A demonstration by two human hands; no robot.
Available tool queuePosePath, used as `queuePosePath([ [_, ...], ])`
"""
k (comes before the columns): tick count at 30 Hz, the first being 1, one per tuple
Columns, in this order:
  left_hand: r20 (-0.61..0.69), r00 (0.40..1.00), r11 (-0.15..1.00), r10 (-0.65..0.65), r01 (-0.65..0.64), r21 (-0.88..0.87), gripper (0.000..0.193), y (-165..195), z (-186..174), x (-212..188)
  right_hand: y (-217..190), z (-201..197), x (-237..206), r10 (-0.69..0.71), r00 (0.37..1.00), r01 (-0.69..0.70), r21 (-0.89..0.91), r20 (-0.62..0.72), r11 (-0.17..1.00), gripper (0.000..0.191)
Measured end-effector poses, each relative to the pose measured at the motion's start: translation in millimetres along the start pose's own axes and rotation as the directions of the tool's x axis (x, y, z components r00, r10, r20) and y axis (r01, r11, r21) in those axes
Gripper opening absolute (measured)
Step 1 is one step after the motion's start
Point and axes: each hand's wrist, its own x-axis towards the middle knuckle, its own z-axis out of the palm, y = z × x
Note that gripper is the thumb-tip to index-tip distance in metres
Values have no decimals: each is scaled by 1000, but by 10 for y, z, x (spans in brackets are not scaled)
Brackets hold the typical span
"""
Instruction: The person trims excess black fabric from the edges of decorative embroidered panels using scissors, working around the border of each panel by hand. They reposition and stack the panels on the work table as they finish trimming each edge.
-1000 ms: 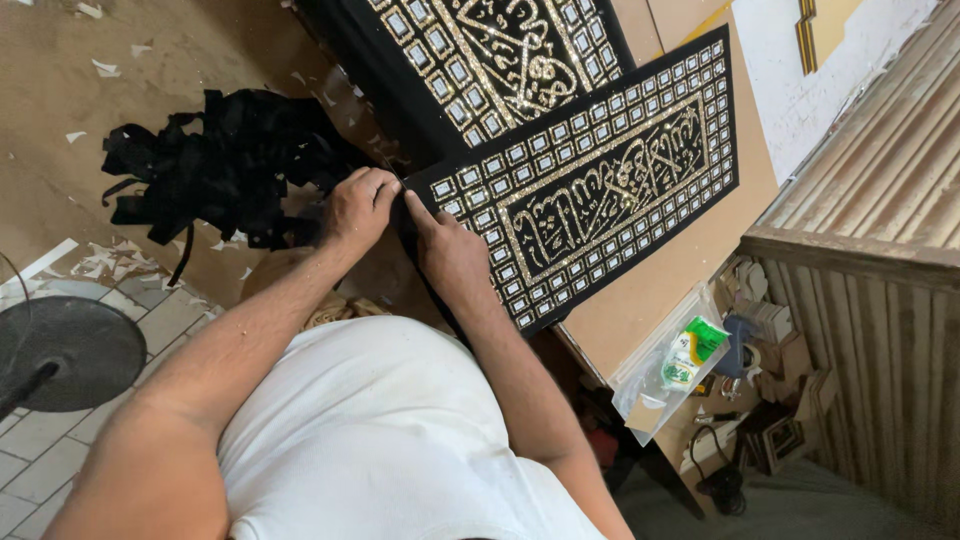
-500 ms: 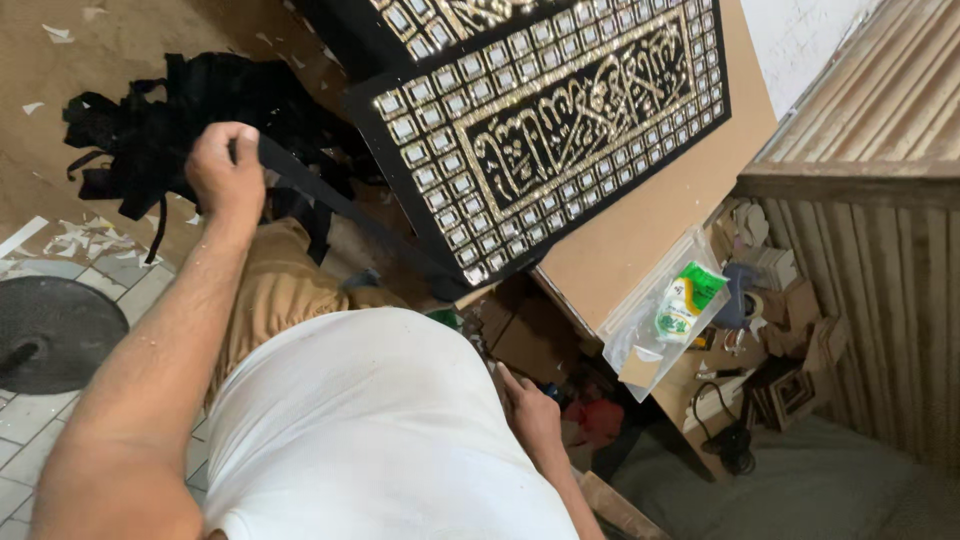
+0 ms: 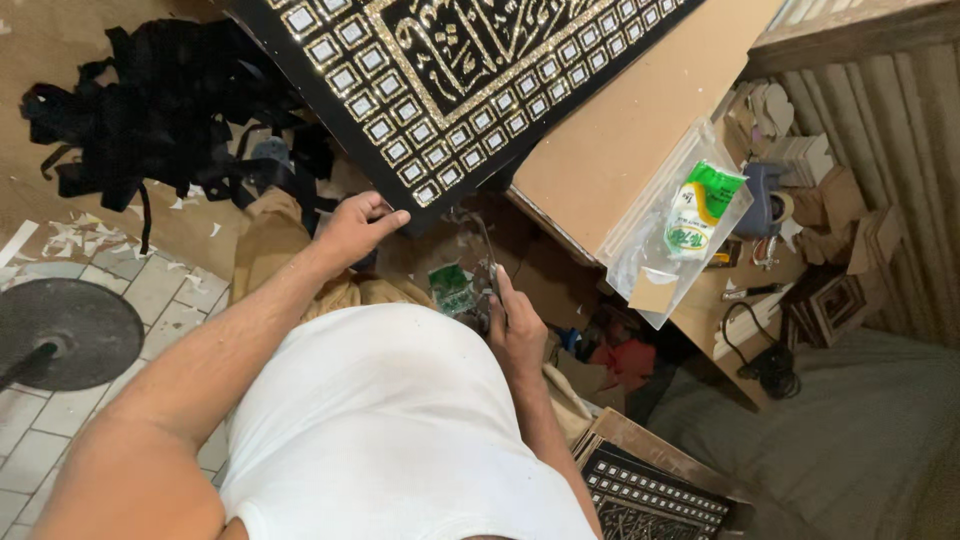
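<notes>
A large black panel [image 3: 470, 90] with gold ornament and rows of small glittering squares lies tilted across a brown board [image 3: 620, 140]. My left hand [image 3: 352, 232] grips the panel's near corner from below, thumb along the edge. My right hand [image 3: 517, 328] is close to my white shirt and holds a thin metal tool [image 3: 484, 252], probably scissors. The tool points up toward the same corner.
A heap of black fabric strips [image 3: 150, 110] lies on the floor at the left, with white scraps around it. A round black stand base [image 3: 62, 332] sits at lower left. A plastic bag with a green packet [image 3: 690, 215] hangs off the board. Another patterned panel [image 3: 650, 495] lies bottom right.
My left hand has dropped from the black fabric heap to the panel's near corner. My right hand has risen from beside my lap, now with the thin tool in it.
</notes>
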Motion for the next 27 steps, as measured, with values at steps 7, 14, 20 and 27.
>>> queuePosePath([
  [7, -145, 971, 918, 190, -123, 377, 29, -82, 103, -245, -341, -130, 395, -211, 968, 211, 13, 139, 977, 53],
  [14, -162, 958, 881, 236, -141, 452, 23, 1, 109, -342, -573, 57, 597, -319, 893, 390, -191, 318, 901, 56],
  [20, -163, 890, 746, 425, -243, 621, 18, -10, 66, -353, -570, 176, 600, -249, 853, 428, -344, 458, 836, 62],
  [27, -93, 838, 558, 538, -271, 784, 20, 34, 123, -397, -546, 627, 802, -166, 787, 456, -379, 594, 805, 71],
])
